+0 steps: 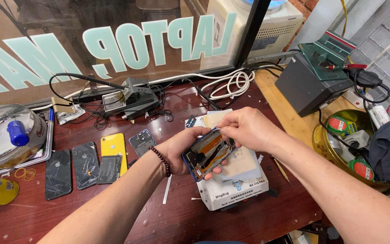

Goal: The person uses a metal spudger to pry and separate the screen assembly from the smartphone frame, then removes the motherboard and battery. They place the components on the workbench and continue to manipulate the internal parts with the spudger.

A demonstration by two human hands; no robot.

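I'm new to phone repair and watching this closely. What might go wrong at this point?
The opened phone is held in the air by the left hand alone while the right hand picks at its top edge; a slip might drop it onto the white heating pad. Exposed internal parts could tear if pulled hard.

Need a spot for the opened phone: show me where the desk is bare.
Bare wood lies in front of the dark phone backs, under the left hand. Also between the white heating pad and the desk's front edge. Crowded: cables near the window.
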